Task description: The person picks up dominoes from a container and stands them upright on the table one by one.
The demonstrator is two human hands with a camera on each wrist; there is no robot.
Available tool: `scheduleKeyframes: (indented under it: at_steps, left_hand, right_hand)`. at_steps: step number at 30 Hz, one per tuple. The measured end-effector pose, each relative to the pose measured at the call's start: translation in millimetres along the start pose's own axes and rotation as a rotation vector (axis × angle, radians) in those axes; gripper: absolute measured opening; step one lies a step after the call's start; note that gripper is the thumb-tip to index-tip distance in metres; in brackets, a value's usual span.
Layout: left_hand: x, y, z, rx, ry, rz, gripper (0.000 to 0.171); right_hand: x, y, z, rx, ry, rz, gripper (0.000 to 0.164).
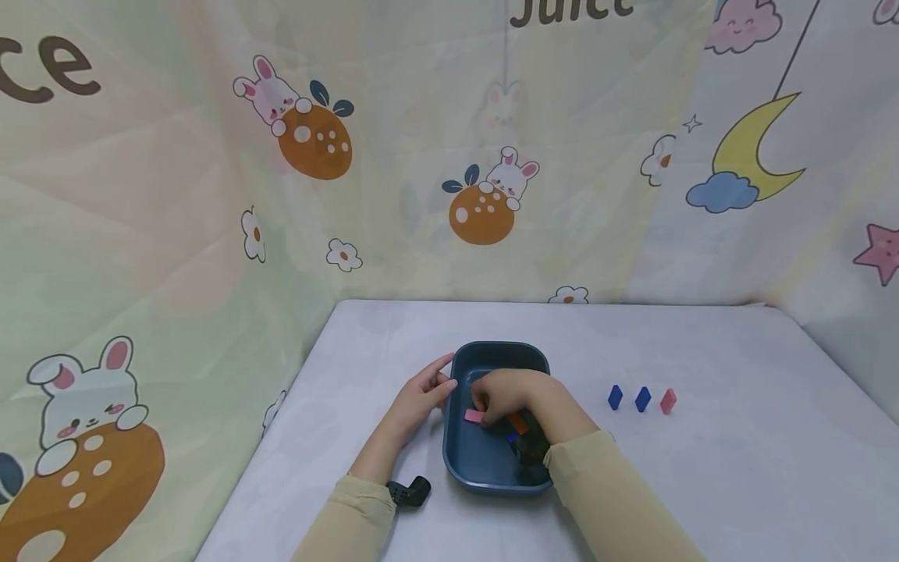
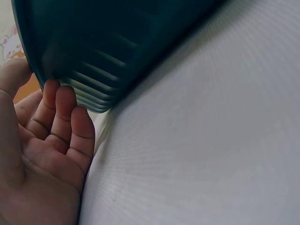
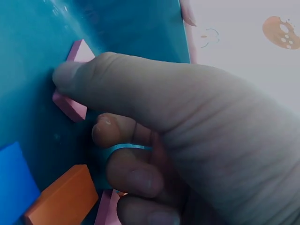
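A dark blue-green rectangular tray [image 1: 497, 489] lies on the table. My left hand [image 1: 416, 402] rests at its left side, fingers loosely bent against the outer wall and thumb at the rim; the left wrist view shows the palm of this hand [image 2: 49, 159]. My right hand [image 1: 516, 393] reaches down into the tray. Its thumb lies across a pink block [image 3: 75, 108], pinching it; the index finger is hidden behind the thumb. Near the curled other fingers are an orange block [image 3: 65, 194], a blue block [image 3: 16, 185] and another pink block [image 3: 107, 208].
To the tray's right, two blue blocks [image 1: 615, 397] and a pink block [image 1: 669, 401] stand in a row on the white tabletop [image 1: 737, 468]. A printed cloth [image 1: 407, 257] hangs behind the table. Black wrist devices [image 1: 410, 492] sit at the sleeves.
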State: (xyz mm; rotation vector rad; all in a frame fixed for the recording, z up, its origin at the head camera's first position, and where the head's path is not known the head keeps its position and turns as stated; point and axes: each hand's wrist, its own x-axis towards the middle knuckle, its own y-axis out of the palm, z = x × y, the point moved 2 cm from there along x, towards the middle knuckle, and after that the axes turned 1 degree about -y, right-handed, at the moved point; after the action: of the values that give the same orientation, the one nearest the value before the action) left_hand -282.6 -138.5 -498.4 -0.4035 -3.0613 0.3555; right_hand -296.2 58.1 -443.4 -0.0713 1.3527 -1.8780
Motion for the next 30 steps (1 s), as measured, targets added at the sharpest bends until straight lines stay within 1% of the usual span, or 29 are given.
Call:
scheduleKeyframes:
  at_steps: [7, 14, 17, 20, 26, 30]
  left_hand:
    - [0.5, 0.2, 1.0, 0.005, 0.003, -0.006, 0.059]
    - [0.0, 0.7, -0.3, 0.002, 0.0, -0.009, 0.058]
    - [0.3, 0.7, -0.4, -0.002, 0.0, -0.008, 0.057]
    - [0.3, 0.7, -0.4, -0.002, -0.003, -0.009, 0.056]
    - [1.0, 0.4, 1.5, 0.002, 0.003, -0.011, 0.056]
    - [1.1, 0.3, 1.5, 0.0, 0.01, -0.007, 0.056]
  right_hand:
    - [0, -1, -1, 0.021, 0.008, -0.027, 0.011]
    - [-4, -7, -2, 0.055, 0.0, -0.105, 0.007]
    - [-4, -9, -4, 0.067, 0.003, -0.119, 0.005]
    - [-5, -12, -5, 0.07, -0.002, -0.128, 0.006]
    - [-6, -17, -5, 0.095, -0.038, -0.149, 0.01]
    - [-8, -20, -6, 0.115, -0.039, -0.164, 0.011]
